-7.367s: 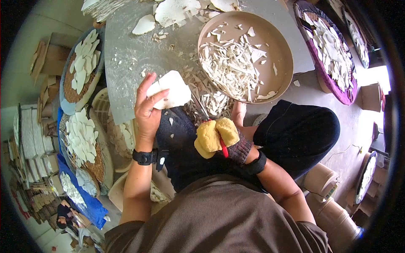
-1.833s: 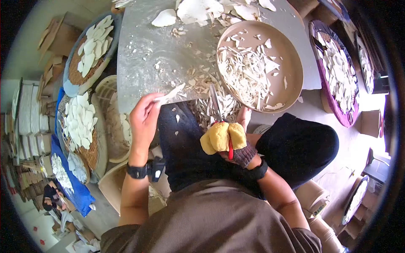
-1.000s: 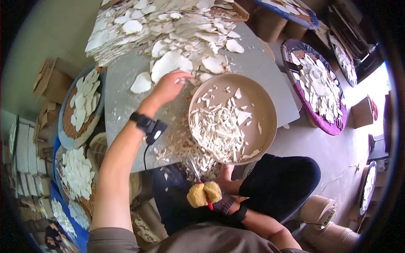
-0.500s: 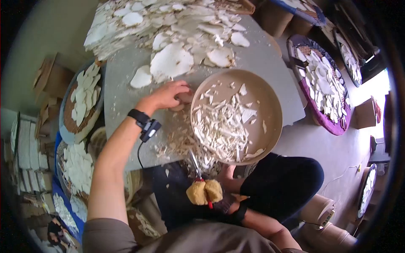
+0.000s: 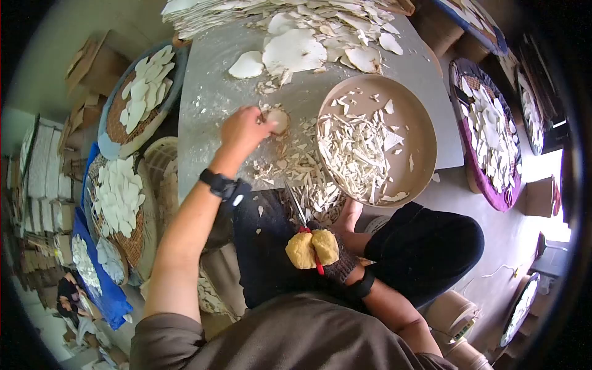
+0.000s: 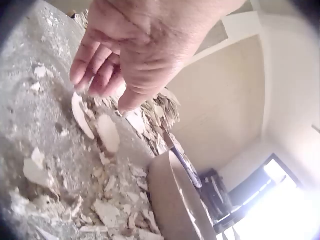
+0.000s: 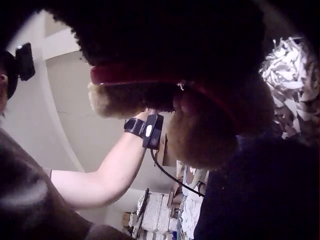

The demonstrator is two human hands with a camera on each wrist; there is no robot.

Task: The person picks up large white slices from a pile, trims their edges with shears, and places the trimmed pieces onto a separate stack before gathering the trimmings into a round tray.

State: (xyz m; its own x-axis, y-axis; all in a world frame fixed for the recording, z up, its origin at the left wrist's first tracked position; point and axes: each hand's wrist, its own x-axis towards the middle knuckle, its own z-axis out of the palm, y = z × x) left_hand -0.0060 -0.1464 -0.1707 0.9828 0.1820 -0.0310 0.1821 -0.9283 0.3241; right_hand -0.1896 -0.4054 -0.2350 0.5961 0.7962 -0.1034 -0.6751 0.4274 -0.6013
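In the head view my left hand (image 5: pixel 242 132) is over the grey table (image 5: pixel 206 92), beside a small round pale piece (image 5: pixel 277 121). The left wrist view shows that hand (image 6: pixel 145 45) with loosely bent fingers and a gap to the thumb, just above two thin pale pieces (image 6: pixel 80 116) (image 6: pixel 107 132); no piece shows in its grip. My gloved right hand (image 5: pixel 339 266) grips red-handled scissors (image 5: pixel 297 206) wrapped in yellow padding (image 5: pixel 311 248), blades toward the table edge. The right wrist view is dark, with the red handle (image 7: pixel 135 75) across it.
A round tan tray (image 5: pixel 419 148) of white slivers stands right of the left hand. Large white pieces (image 5: pixel 295 51) and a stack of sheets (image 5: pixel 216 15) lie at the back. More scraps (image 5: pixel 324 197) are below the table edge. Baskets (image 5: pixel 117 191) of white pieces flank both sides.
The thin white piece held earlier is gone from my left hand, which reached over the table and has since moved left, away from the tray. My right hand keeps its grip. The head view has shifted.
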